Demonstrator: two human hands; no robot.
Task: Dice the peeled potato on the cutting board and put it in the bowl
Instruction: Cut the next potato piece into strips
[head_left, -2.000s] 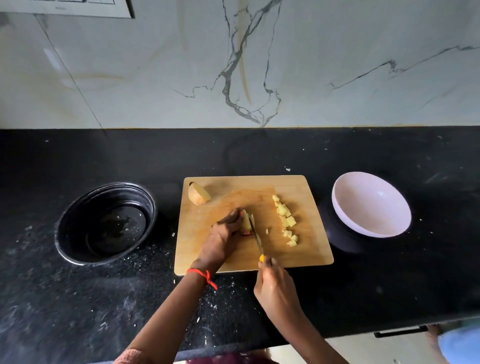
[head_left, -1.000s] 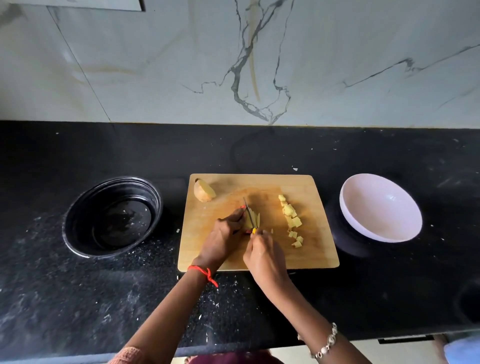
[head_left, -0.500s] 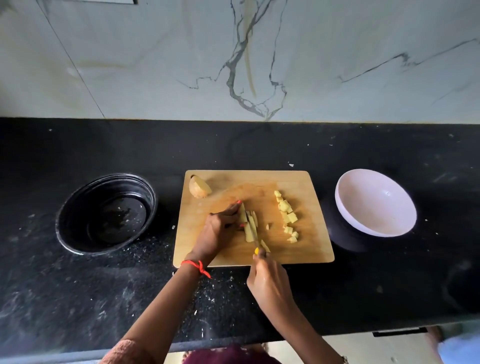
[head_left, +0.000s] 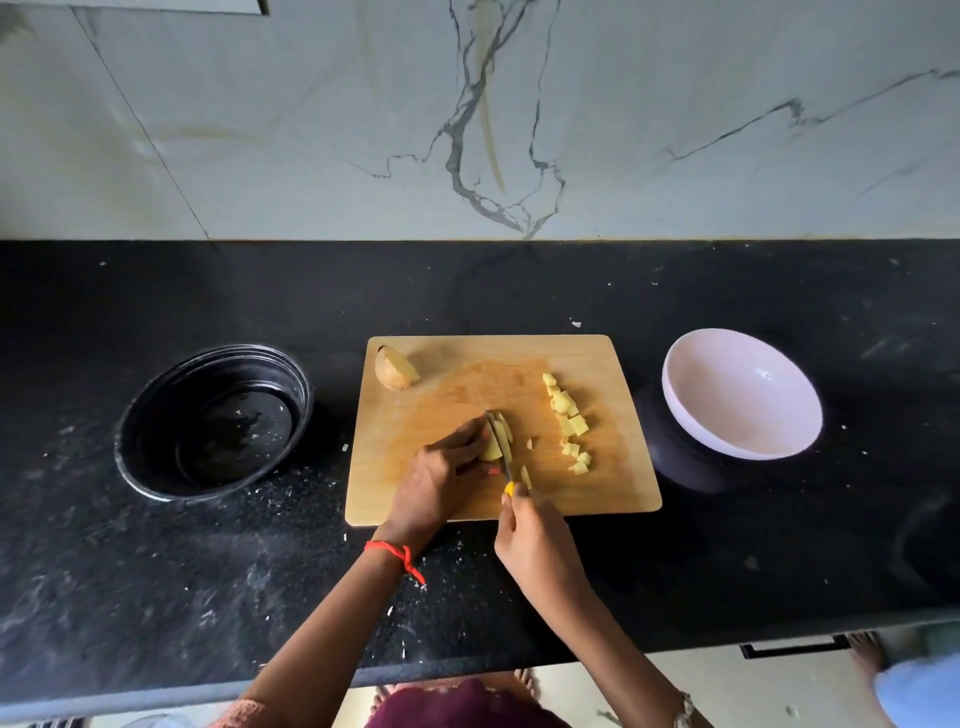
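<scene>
Head view: the left hand (head_left: 441, 478) curls its fingers onto potato strips (head_left: 490, 451) on the cutting board (head_left: 613, 488), while the right hand (head_left: 535, 540) clamps the yellow-handled knife (head_left: 504, 465), its blade lying among the strips. Diced pieces (head_left: 569, 421) lie toward the board's right side, and the white bowl (head_left: 743, 400) sits just beside the board on the counter (head_left: 779, 545).

mid tabletop (head_left: 156, 597), cutting board (head_left: 405, 431); left of it, apart, a pan (head_left: 171, 415); just right, the bowl (head_left: 727, 374). on the board: potato half (head_left: 396, 368) at far left corner, diced pieces (head_left: 569, 421) along the right (front to back), potato strips (head_left: 493, 449) in the middle.
</scene>
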